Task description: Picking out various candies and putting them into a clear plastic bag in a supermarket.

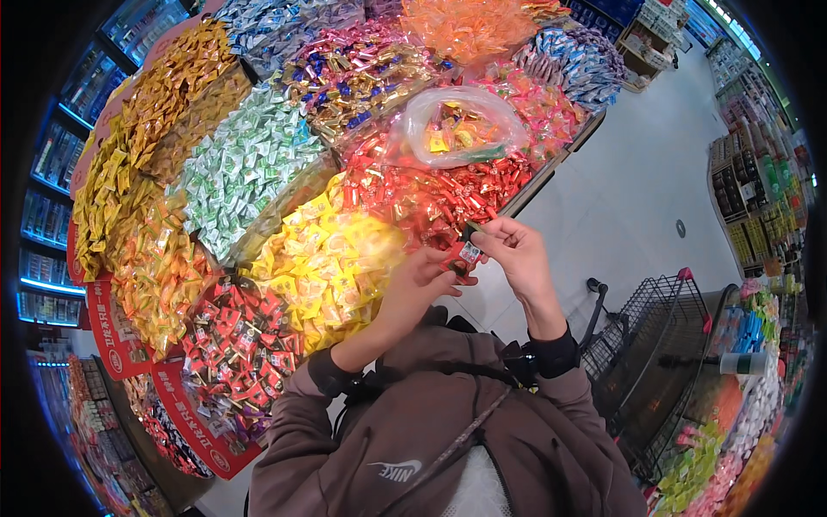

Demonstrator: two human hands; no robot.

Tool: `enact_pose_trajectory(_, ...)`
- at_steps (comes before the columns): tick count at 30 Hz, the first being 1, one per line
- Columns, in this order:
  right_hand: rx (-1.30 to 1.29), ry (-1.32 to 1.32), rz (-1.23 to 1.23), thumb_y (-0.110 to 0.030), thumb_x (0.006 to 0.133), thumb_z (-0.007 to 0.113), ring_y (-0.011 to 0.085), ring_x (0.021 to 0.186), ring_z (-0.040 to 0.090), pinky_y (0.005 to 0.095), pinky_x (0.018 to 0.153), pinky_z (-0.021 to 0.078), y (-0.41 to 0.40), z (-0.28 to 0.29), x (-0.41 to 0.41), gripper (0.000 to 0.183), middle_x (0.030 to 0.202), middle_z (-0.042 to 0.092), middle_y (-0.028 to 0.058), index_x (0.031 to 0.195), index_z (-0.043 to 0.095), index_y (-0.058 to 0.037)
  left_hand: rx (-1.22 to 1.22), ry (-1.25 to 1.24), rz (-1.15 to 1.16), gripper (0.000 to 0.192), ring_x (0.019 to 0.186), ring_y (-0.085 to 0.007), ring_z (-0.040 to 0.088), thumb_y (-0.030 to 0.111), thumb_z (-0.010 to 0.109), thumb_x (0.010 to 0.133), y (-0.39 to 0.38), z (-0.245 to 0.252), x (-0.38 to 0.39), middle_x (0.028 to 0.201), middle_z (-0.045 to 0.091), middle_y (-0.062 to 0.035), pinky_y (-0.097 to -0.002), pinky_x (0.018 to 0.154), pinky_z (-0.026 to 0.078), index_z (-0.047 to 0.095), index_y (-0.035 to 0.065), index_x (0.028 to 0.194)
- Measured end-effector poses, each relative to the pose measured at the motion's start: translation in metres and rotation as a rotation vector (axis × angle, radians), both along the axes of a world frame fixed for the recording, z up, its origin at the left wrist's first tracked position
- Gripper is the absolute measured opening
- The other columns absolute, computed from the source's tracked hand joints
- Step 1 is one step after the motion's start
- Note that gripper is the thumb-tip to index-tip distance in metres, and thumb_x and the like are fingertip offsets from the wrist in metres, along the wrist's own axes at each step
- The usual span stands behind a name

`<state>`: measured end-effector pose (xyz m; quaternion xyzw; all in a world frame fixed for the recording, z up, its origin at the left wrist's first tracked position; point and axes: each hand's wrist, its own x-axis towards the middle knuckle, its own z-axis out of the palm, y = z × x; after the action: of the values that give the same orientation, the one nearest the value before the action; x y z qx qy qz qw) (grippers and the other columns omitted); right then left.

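Between my two hands is a small red-and-black wrapped snack packet [462, 256] with a white printed patch. My left hand [420, 279] grips its lower part with the fingers curled around it. My right hand [515, 249] pinches its upper dark end between thumb and fingertips. Just beyond the hands lie red-wrapped candies [452, 194]. Left of my left hand spreads a heap of yellow packets [323, 265]. An open clear plastic bag [420, 132] with several yellow and orange packets in it rests on the candies.
Other compartments hold green-white packets [252, 165], red-black packets [242, 346] and orange packets [471, 29]. A wire shopping cart [646, 349] stands at the right on the pale floor [636, 168]. Stocked shelves [743, 174] line the far right.
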<state>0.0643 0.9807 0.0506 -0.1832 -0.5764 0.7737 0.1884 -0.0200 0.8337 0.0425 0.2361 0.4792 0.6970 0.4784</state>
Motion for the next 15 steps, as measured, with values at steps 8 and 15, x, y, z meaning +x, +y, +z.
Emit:
enact_pose_trajectory(8, -0.020, -0.032, 0.025, -0.006, 0.075, 0.059, 0.0041, 0.064, 0.052, 0.0174, 0.054, 0.0414, 0.002, 0.002, 0.004, 0.008, 0.074, 0.058, 0.0011, 0.080, 0.055, -0.0008, -0.010, -0.019, -0.021, 0.019, 0.088, -0.0231, 0.057, 0.002, 0.045, 0.082, 0.000, 0.000, 0.003, 0.099, 0.055, -0.0124, -0.0275, 0.069, 0.047, 0.043, -0.0010, 0.100)
enact_pose_trajectory(15, 0.020, -0.012, 0.015, -0.005, 0.075, 0.059, 0.0045, 0.064, 0.052, 0.0174, 0.054, 0.0407, -0.001, -0.004, 0.011, 0.007, 0.073, 0.057, 0.0015, 0.079, 0.054, -0.0004, 0.019, -0.018, -0.023, 0.023, 0.087, -0.0202, 0.057, 0.003, 0.049, 0.081, -0.003, 0.000, 0.008, 0.097, 0.055, -0.0099, -0.0264, 0.069, 0.047, 0.044, -0.0007, 0.102)
